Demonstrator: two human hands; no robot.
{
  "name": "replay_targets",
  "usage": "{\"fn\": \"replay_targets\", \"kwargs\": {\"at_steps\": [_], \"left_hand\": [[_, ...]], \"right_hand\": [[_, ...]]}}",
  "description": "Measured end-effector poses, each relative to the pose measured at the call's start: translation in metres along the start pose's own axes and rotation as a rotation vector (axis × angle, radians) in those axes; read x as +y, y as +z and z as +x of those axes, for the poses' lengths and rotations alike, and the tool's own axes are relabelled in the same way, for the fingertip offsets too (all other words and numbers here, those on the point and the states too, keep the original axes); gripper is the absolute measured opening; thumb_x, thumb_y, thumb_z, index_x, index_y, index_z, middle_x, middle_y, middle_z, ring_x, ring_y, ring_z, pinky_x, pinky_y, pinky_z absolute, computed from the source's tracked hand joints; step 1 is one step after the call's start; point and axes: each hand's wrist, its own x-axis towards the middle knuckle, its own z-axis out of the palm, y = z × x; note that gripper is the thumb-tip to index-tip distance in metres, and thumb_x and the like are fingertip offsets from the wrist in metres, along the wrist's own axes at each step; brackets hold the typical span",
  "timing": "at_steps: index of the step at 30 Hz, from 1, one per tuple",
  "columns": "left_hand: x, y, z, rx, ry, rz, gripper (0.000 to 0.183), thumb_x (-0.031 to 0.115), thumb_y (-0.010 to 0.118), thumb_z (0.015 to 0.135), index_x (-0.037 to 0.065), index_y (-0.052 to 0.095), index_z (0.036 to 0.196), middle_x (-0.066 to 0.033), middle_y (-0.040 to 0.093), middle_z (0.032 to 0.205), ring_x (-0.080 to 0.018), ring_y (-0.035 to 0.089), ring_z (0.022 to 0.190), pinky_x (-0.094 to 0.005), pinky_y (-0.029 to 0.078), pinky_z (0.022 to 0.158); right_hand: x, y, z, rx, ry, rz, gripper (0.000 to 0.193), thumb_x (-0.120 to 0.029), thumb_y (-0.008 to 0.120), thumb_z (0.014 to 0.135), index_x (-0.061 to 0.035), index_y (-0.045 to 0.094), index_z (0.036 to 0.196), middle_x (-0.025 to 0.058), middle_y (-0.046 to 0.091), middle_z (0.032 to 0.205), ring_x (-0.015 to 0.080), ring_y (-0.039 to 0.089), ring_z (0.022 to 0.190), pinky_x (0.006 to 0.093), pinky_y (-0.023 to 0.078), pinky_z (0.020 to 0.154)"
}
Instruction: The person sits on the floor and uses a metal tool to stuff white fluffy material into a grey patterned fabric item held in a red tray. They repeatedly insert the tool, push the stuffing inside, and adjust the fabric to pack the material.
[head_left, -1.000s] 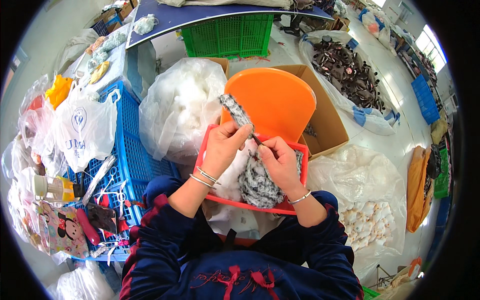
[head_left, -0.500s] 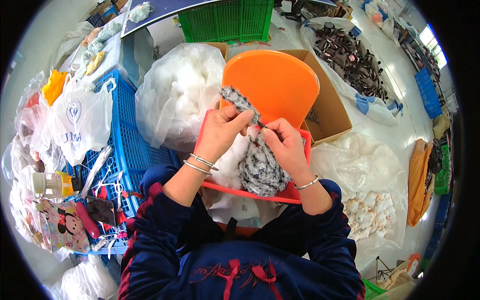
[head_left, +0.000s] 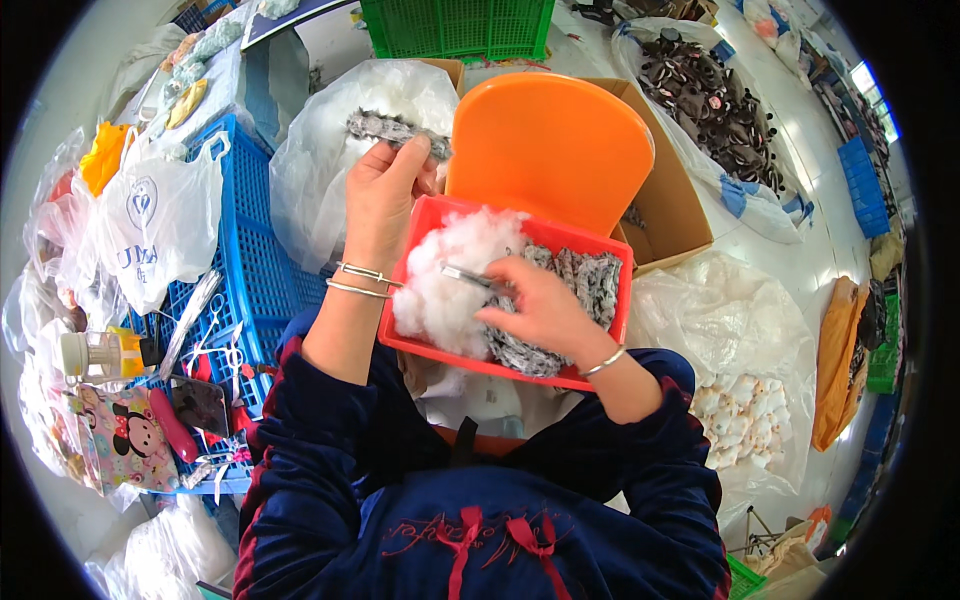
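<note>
Grey strip point(head_left: 378, 126) and perhaps tweezers point(head_left: 468, 275) in hands point(head_left: 542, 308)

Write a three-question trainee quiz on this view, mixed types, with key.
1. True or false: the left hand holds a grey furry strip.
2. Which colour is the bin beneath the right hand? A) green B) red C) blue
3. Fill in: in that bin, the white fluff lies to the ____ of the grey furry pieces, as pictured.

Key: 1 true; 2 B; 3 left.
</note>
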Motion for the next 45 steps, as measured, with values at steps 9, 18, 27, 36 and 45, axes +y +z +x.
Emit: {"fn": "replay_targets", "kwargs": {"at_steps": [9,18,27,36,45], "left_hand": [[0.004,-0.005,0.001,-0.025,0.01,0.076,0.017,0.014,0.064,0.091,0.004,0.06,0.078,-0.0043,0.06,0.068,-0.0118,0.054,0.06,-0.0254,0.044,0.058],[-0.01,0.001,-0.009,-0.504,-0.247,0.466,0.019,0.018,0.063,0.092,0.003,0.069,0.101,0.0,0.066,0.078,-0.005,0.058,0.067,-0.0208,0.046,0.062],[-0.044,0.027,-0.036,-0.728,-0.353,0.358,0.022,0.016,0.061,0.093,0.0,0.067,0.107,-0.0007,0.067,0.093,-0.008,0.063,0.081,-0.0256,0.055,0.073],[-0.03,0.018,-0.023,-0.424,-0.099,0.516,0.015,0.014,0.064,0.088,-0.001,0.067,0.089,0.0027,0.062,0.075,-0.0035,0.057,0.069,-0.0219,0.049,0.064],[-0.028,0.017,-0.027,-0.446,-0.051,0.533,0.013,0.012,0.066,0.087,0.0,0.062,0.083,0.0065,0.056,0.072,0.0001,0.047,0.064,-0.0202,0.039,0.054]], "right_hand": [[0.049,0.034,0.009,-0.217,0.054,-0.4,0.024,-0.022,0.064,0.081,-0.0076,0.063,0.1,0.0126,0.062,0.077,0.0293,0.063,0.073,0.04,0.049,0.064],[0.025,-0.044,0.001,0.039,0.336,0.575,0.014,-0.012,0.063,0.09,-0.0029,0.065,0.101,-0.0081,0.051,0.069,0.0017,0.039,0.054,0.0196,0.03,0.047],[0.004,-0.061,-0.002,0.17,0.38,1.017,0.019,-0.014,0.052,0.097,-0.0035,0.054,0.114,-0.0009,0.054,0.075,0.0023,0.038,0.052,0.0182,0.031,0.046],[0.007,-0.082,-0.013,0.311,0.109,0.292,0.012,-0.009,0.061,0.092,0.0012,0.056,0.097,0.0012,0.059,0.079,0.0055,0.054,0.07,0.0212,0.044,0.061],[-0.001,-0.079,-0.009,0.27,0.098,0.031,0.009,-0.006,0.064,0.088,0.0013,0.059,0.086,0.0023,0.057,0.071,0.0072,0.049,0.061,0.0243,0.04,0.055]]}}
